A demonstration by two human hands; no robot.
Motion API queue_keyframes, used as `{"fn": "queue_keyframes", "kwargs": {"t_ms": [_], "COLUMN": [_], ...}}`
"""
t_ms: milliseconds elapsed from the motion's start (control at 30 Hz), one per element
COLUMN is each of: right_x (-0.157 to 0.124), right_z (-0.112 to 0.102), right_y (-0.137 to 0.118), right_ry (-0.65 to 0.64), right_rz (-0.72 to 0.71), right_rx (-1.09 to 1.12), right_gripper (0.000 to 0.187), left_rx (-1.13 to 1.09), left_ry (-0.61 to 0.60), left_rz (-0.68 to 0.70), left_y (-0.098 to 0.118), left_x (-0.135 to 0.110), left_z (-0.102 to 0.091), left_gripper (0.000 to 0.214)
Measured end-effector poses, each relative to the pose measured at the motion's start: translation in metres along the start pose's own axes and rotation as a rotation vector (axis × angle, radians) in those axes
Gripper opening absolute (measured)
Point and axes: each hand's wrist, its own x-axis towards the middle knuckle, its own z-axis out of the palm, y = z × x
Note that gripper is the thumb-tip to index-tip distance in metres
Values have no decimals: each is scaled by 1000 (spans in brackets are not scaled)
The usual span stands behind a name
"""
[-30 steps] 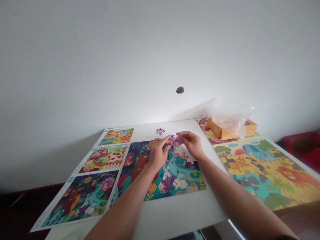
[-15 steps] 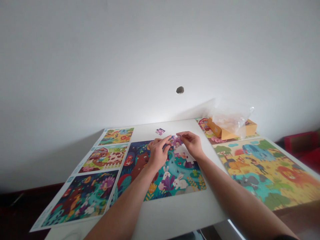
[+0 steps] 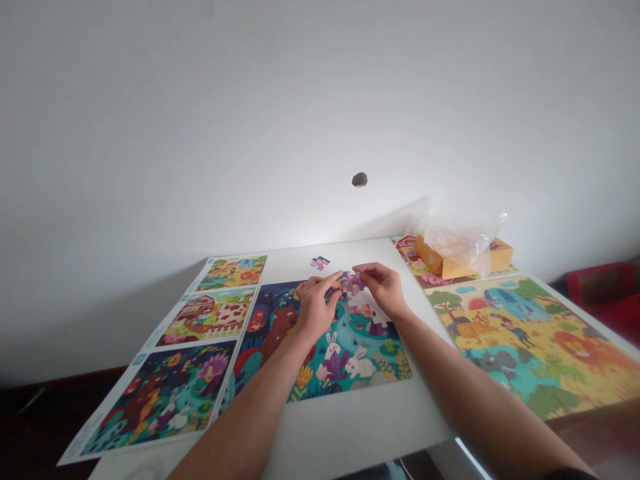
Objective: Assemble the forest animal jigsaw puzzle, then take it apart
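A mostly filled jigsaw puzzle (image 3: 345,363) of a night forest with rabbits and a bear lies on the white table. At its far edge, a purple jigsaw piece (image 3: 355,283) sits between my two hands. My left hand (image 3: 319,303) rests over the puzzle, its thumb and index fingertip at the left side of that piece. From the right, my right hand (image 3: 384,288) pinches at the piece's far edge; the exact grip is too small to make out. One loose purple piece or small joined bit (image 3: 321,263) lies beyond the puzzle.
To the left lies a reference sheet (image 3: 170,393) with several pictures. A finished safari puzzle (image 3: 530,347) is on the right. Behind it, an orange box (image 3: 453,265) and a clear plastic bag (image 3: 465,233) lie on a farm picture (image 3: 433,277). The wall (image 3: 250,133) borders the table.
Both hands stay almost in place at the purple piece. The camera view shifts very slightly.
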Motion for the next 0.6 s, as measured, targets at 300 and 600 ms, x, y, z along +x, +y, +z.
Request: {"fn": "queue_keyframes", "kwargs": {"t_ms": [300,600], "right_x": [0,-1], "right_z": [0,-1], "right_y": [0,-2], "right_ry": [9,8], "right_rz": [-5,-5], "right_rx": [-14,-26], "right_gripper": [18,18], "left_rx": [-3,-4], "left_ry": [-7,1], "left_rz": [8,31], "left_y": [0,-2], "left_x": [0,0], "left_z": [0,1], "left_gripper": [42,40]}}
